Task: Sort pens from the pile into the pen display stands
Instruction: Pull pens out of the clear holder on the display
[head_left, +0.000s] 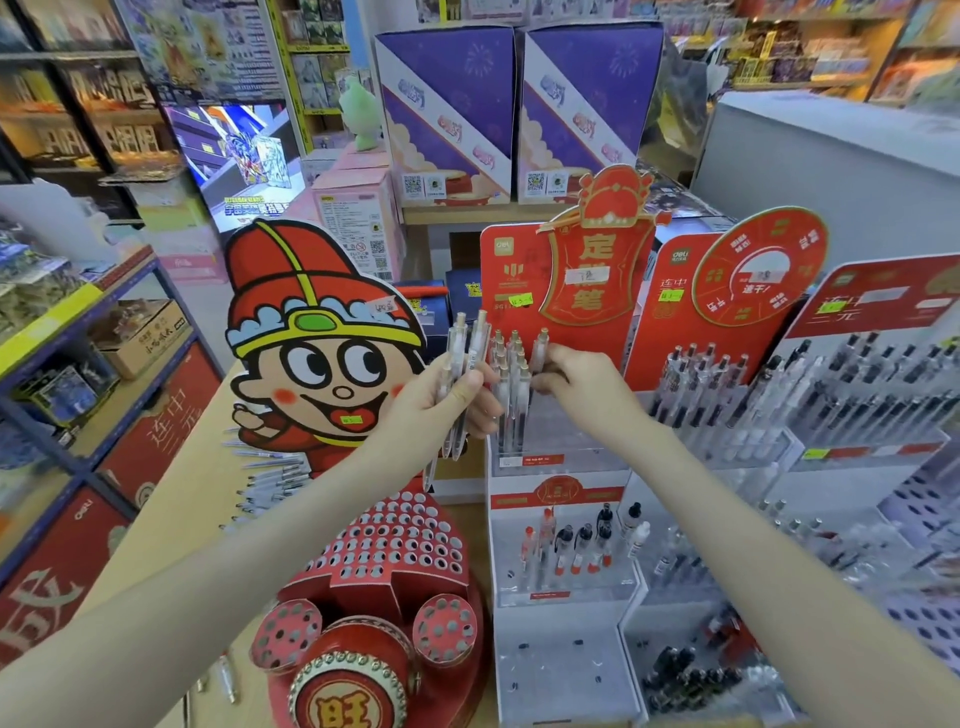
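My left hand grips a small bundle of clear pens with gold tips, held upright in front of the cartoon-figure stand. My right hand pinches one clear pen and holds it upright at the top tier of the red and white pen display stand. Several similar clear pens stand in that tier just left of my right hand. A pile of loose pens lies on the wooden counter to the left, behind my left forearm.
A red round stand with many holes sits below my arms. Lower tiers hold red and black pens. More red display stands full of black pens line the right. Purple boxes stand behind; shelving runs along the left.
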